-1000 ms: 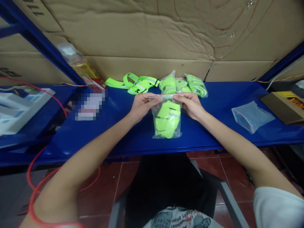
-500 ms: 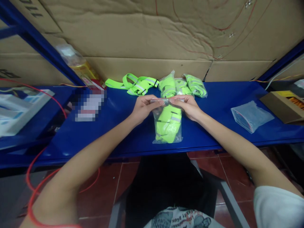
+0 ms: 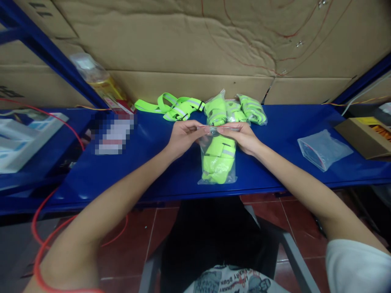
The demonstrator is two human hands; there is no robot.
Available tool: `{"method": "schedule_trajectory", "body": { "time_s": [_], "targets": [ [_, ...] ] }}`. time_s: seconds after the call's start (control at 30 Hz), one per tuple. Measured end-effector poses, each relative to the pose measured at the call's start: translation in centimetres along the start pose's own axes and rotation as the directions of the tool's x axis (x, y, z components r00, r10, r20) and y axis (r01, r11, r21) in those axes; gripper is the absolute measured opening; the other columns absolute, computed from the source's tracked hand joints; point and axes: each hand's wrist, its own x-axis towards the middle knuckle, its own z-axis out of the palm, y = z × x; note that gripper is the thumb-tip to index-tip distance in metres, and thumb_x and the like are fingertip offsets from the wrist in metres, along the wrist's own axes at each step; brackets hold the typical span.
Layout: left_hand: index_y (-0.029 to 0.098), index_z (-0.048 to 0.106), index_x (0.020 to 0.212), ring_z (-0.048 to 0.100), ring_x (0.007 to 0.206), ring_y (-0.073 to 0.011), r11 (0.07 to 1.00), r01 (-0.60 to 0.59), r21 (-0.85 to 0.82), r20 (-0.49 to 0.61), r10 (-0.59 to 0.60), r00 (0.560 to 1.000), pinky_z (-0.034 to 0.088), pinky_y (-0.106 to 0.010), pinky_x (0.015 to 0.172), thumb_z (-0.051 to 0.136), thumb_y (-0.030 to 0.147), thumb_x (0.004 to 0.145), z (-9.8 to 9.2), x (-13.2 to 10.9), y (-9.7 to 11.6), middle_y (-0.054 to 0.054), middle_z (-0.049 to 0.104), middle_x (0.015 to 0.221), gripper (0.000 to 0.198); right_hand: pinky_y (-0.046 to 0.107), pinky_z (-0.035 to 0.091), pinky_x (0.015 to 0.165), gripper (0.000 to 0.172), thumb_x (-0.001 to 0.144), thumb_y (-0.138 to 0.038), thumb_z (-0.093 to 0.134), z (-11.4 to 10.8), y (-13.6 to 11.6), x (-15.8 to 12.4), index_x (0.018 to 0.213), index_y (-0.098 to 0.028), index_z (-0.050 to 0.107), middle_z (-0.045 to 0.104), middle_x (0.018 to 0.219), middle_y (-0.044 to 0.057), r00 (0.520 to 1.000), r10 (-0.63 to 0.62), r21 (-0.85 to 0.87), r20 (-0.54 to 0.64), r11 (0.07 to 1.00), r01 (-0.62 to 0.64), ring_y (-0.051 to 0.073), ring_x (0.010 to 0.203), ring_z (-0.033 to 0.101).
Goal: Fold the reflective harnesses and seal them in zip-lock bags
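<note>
A clear zip-lock bag [image 3: 218, 162] with a folded neon-yellow reflective strap inside lies toward the front of the blue table. My left hand [image 3: 185, 138] pinches the bag's top edge near its middle, thumb on the seal strip. Just to the right, my right hand [image 3: 242, 136] grips the same red-lined edge, its thumb close to the left one. Behind the hands sit several packed bags of neon straps [image 3: 216, 109]. A loose neon strap [image 3: 179, 108] with a grey stripe and black buckles lies in loops at the back left.
An unfilled zip-lock bag [image 3: 324, 149] lies at right beside an open cardboard box [image 3: 363, 136]. At left stand a bottle [image 3: 97, 79] and a white tray [image 3: 36, 140]. A red hose [image 3: 36, 228] hangs by my left arm. Cardboard [image 3: 171, 44] backs the table.
Both thumbs have shifted slightly along the bag's top edge, and the bag sits a little further right. The other things look unmoved, apart from a slight shift of view.
</note>
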Motion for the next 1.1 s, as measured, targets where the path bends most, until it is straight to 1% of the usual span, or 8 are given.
{"method": "schedule_trajectory", "body": {
  "time_s": [0.1,0.3,0.47,0.6,0.73,0.87,0.97,1.1],
  "targets": [
    [0.017,0.083,0.081,0.074,0.060,-0.0166,1.000,-0.002,0.025,0.012,0.002,1.000,0.059,-0.025,0.054,0.099,0.055,0.067,0.0,0.0,-0.1,-0.009,0.081,0.078,0.043,0.039,0.061,0.091,0.029,0.068,-0.047,0.100,-0.1,0.2,0.0,0.086,-0.027,0.088,0.085,0.092,0.004,1.000,0.014,0.012,0.021,1.000,-0.014,0.021,0.086,0.076],
    [0.017,0.084,0.080,0.073,0.058,-0.0155,1.000,0.021,-0.004,-0.013,-0.021,1.000,0.060,-0.024,0.053,0.098,0.054,0.070,0.2,0.0,-0.2,-0.008,0.081,0.077,0.042,0.036,0.059,0.082,0.029,0.071,-0.052,0.098,0.1,-0.3,-0.3,0.080,-0.026,0.087,0.083,0.087,0.003,0.985,-0.172,-0.108,-0.002,0.979,0.170,0.019,0.080,0.073],
    [0.015,0.084,0.083,0.074,0.058,-0.0145,1.000,0.016,-0.019,0.043,-0.015,0.999,0.060,-0.021,0.052,0.099,0.053,0.070,0.2,-0.2,-0.3,-0.008,0.082,0.077,0.043,0.032,0.055,0.074,0.037,0.065,-0.050,0.101,-1.3,-1.1,0.2,0.084,-0.021,0.088,0.083,0.085,0.005,0.996,0.006,-0.131,0.090,0.991,0.006,0.017,0.075,0.070],
    [0.013,0.085,0.085,0.073,0.057,-0.0144,0.999,0.052,0.014,0.126,-0.054,0.991,0.062,-0.022,0.052,0.100,0.054,0.069,0.6,-0.6,-0.3,-0.009,0.082,0.077,0.046,0.028,0.051,0.068,0.035,0.066,-0.044,0.101,-2.8,-2.0,0.5,0.087,-0.018,0.089,0.081,0.080,0.005,0.946,0.163,-0.248,0.280,0.964,-0.092,0.013,0.070,0.066],
    [0.013,0.085,0.081,0.072,0.057,-0.0143,0.995,0.096,0.029,0.179,-0.099,0.979,0.062,-0.023,0.051,0.099,0.054,0.070,0.9,-0.8,-0.3,-0.010,0.083,0.080,0.044,0.025,0.041,0.057,0.035,0.075,-0.046,0.096,-3.0,-2.1,0.4,0.090,-0.016,0.087,0.073,0.069,0.001,0.922,0.132,-0.284,0.365,0.958,-0.024,0.010,0.061,0.056],
    [0.015,0.087,0.090,0.075,0.063,-0.0154,0.982,0.186,0.033,0.160,-0.189,0.969,0.061,-0.022,0.050,0.096,0.053,0.073,0.7,-0.5,-0.7,-0.011,0.085,0.089,0.043,0.023,0.032,0.050,0.042,0.081,-0.053,0.092,-2.8,-1.5,0.5,0.089,-0.013,0.082,0.062,0.061,-0.003,0.912,0.064,-0.301,0.405,0.951,0.066,0.007,0.054,0.046],
    [0.014,0.087,0.089,0.076,0.067,-0.0162,0.976,0.216,0.029,0.135,-0.218,0.967,0.061,-0.022,0.051,0.098,0.049,0.071,0.4,-0.2,-0.9,-0.012,0.085,0.094,0.040,0.023,0.033,0.049,0.044,0.083,-0.056,0.090,-2.9,-1.3,0.8,0.089,-0.013,0.080,0.064,0.062,-0.002,0.919,0.031,-0.304,0.393,0.948,0.098,0.007,0.053,0.048],
    [0.014,0.087,0.090,0.078,0.072,-0.0177,0.977,0.213,0.026,0.120,-0.215,0.969,0.063,-0.023,0.057,0.100,0.043,0.069,0.3,-0.2,-0.9,-0.012,0.084,0.089,0.038,0.023,0.041,0.050,0.042,0.078,-0.052,0.094,-2.9,-1.6,0.8,0.085,-0.013,0.081,0.067,0.061,-0.001,0.929,0.060,-0.269,0.366,0.962,0.044,0.008,0.052,0.054]
  ]
}}
